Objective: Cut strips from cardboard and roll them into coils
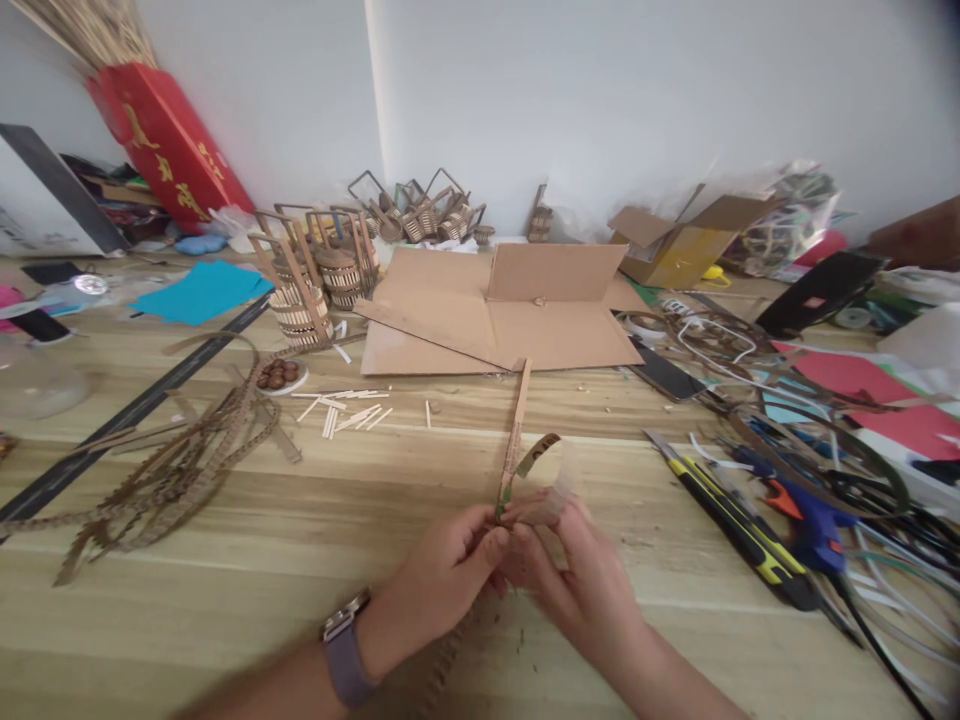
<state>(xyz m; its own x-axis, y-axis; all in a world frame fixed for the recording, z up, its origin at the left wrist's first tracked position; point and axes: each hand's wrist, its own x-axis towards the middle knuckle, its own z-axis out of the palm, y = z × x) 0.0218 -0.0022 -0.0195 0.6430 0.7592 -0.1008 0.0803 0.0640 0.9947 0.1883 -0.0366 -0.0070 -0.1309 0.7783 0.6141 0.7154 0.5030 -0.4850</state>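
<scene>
My left hand (450,570), with a watch on its wrist, and my right hand (581,575) meet low in the middle, thumbs close together. Both pinch a narrow brown cardboard strip (516,425), whose straight end points away over the table. A short curled piece with dark print (540,455) stands up beside it, just above the fingers. Part of a notched strip (442,665) shows faintly below my hands. The fingertips hide where these pieces meet. Pale short sticks (341,415) lie beyond my left hand, near a dish of brown balls (279,376).
A pile of notched cardboard strips (180,460) lies left. Small handled baskets (300,310) stand behind it, beside a folded cardboard sheet (435,290). At right lie a yellow-black utility knife (739,525), a blue glue gun (817,525), a phone (667,368) and tangled strips.
</scene>
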